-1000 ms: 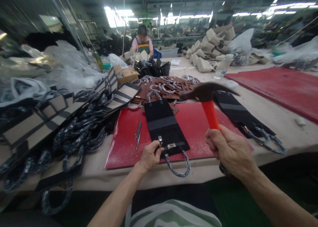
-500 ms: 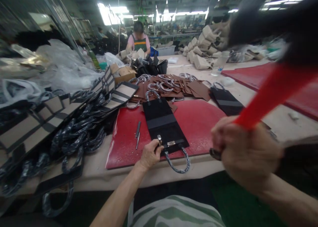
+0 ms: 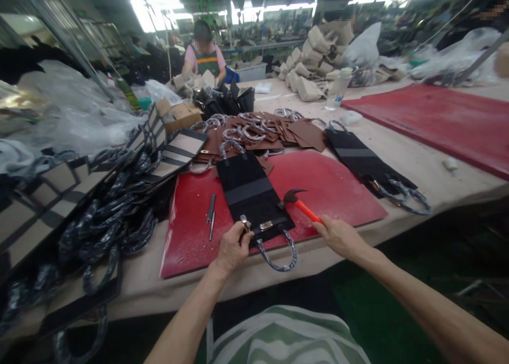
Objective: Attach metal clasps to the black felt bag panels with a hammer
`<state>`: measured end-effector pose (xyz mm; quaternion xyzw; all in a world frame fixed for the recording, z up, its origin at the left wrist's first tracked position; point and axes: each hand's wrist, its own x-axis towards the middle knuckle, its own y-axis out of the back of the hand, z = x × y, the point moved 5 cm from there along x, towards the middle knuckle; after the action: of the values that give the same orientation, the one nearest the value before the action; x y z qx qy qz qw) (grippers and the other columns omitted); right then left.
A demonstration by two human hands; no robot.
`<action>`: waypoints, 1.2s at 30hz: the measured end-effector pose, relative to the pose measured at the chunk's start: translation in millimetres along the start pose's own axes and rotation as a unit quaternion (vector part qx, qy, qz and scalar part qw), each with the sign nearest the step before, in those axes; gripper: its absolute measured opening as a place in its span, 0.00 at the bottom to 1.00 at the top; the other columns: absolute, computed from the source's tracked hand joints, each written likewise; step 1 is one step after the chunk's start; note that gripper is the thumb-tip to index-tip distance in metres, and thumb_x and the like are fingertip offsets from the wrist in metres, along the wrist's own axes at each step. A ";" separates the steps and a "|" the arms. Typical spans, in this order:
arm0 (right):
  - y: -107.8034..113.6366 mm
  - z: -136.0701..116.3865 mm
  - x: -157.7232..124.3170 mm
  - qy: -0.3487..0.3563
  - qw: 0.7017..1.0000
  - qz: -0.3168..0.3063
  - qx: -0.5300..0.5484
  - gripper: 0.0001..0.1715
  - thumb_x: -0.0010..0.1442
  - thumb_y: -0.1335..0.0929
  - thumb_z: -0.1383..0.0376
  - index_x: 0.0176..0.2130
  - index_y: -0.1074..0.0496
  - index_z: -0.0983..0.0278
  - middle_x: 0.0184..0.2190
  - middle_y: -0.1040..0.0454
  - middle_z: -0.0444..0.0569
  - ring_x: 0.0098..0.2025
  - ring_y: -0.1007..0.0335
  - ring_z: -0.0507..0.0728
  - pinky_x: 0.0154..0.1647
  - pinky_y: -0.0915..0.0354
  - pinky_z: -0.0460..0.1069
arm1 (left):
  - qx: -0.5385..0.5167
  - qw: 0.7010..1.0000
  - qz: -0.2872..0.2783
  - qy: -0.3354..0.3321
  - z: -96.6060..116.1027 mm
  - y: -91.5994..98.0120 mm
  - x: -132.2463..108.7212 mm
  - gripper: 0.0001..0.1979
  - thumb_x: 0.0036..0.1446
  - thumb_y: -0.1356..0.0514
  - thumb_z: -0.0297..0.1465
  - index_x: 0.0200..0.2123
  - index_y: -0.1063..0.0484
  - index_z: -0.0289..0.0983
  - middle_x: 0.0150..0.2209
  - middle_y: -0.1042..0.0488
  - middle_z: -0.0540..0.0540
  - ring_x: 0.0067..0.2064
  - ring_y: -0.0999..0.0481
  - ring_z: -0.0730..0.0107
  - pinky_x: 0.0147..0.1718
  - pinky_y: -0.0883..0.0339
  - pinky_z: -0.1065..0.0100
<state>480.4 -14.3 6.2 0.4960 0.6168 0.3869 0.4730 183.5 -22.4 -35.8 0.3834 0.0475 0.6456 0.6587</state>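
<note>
A black bag panel (image 3: pixel 248 191) with a grey rope handle (image 3: pixel 278 255) lies on a red mat (image 3: pixel 326 189). My left hand (image 3: pixel 231 249) is closed on a small metal punch (image 3: pixel 243 223) standing upright on the panel's near edge, beside a metal clasp (image 3: pixel 265 225). My right hand (image 3: pixel 340 236) grips the orange handle of a hammer (image 3: pixel 299 201), whose dark head is down at the panel's right edge.
A thin metal tool (image 3: pixel 210 211) lies on the mat to the left. Stacks of beige-and-black panels (image 3: pixel 99 178) fill the left, brown pieces (image 3: pixel 262 133) lie behind, another black panel (image 3: pixel 366 162) lies to the right. A second red mat (image 3: pixel 433 120) is far right. A person (image 3: pixel 203 56) works at the far end.
The hammer, raised high in my right hand before, has swung down to the panel. My left hand has stayed on the punch.
</note>
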 end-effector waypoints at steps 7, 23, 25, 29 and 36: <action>-17.0 -43.6 -1.3 -0.041 0.994 0.098 0.017 0.14 0.66 0.37 0.58 0.42 0.30 0.67 0.41 0.26 0.58 0.43 0.28 0.62 0.40 0.40 0.51 | 0.029 0.999 0.006 -0.016 -5.0 -2.2 -3.1 0.09 0.63 0.44 0.30 0.45 0.29 0.37 0.41 0.21 0.43 0.42 0.19 0.64 0.42 0.25 0.66; -91.8 -69.3 -23.7 -0.175 0.784 0.005 0.596 0.10 0.50 0.32 0.63 0.34 0.36 0.62 0.19 0.32 0.38 0.17 0.35 0.51 0.19 0.40 0.46 | -0.068 0.992 0.049 0.093 -9.2 10.8 -4.0 0.09 0.62 0.44 0.32 0.41 0.25 0.37 0.42 0.19 0.42 0.45 0.19 0.63 0.44 0.25 0.64; -97.4 -75.0 -31.2 -0.204 0.713 -0.008 0.670 0.16 0.47 0.30 0.60 0.34 0.38 0.62 0.19 0.32 0.37 0.15 0.36 0.50 0.16 0.41 0.45 | -0.076 0.996 0.015 0.047 -6.9 6.1 -7.8 0.07 0.60 0.42 0.32 0.39 0.25 0.37 0.43 0.19 0.41 0.46 0.19 0.62 0.47 0.25 0.63; -99.9 -81.6 -43.8 -0.220 0.637 -0.016 0.738 0.24 0.43 0.27 0.59 0.36 0.39 0.61 0.20 0.30 0.37 0.16 0.36 0.49 0.15 0.40 0.43 | -0.161 0.978 0.050 0.126 -17.7 6.9 -11.9 0.09 0.60 0.40 0.36 0.39 0.25 0.37 0.44 0.19 0.40 0.47 0.19 0.60 0.49 0.26 0.59; -104.4 -84.0 -52.1 -0.173 0.598 -0.083 0.778 0.28 0.45 0.23 0.56 0.42 0.33 0.63 0.22 0.28 0.39 0.18 0.30 0.51 0.16 0.37 0.43 | -0.378 0.882 0.105 0.261 -26.8 11.3 -11.0 0.13 0.58 0.36 0.39 0.40 0.27 0.36 0.40 0.20 0.44 0.43 0.18 0.62 0.50 0.27 0.57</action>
<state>376.5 -87.7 -60.9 0.6804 0.6297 -0.3733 0.0359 157.6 -21.7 -53.0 -0.0749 -0.0703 0.7564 0.6460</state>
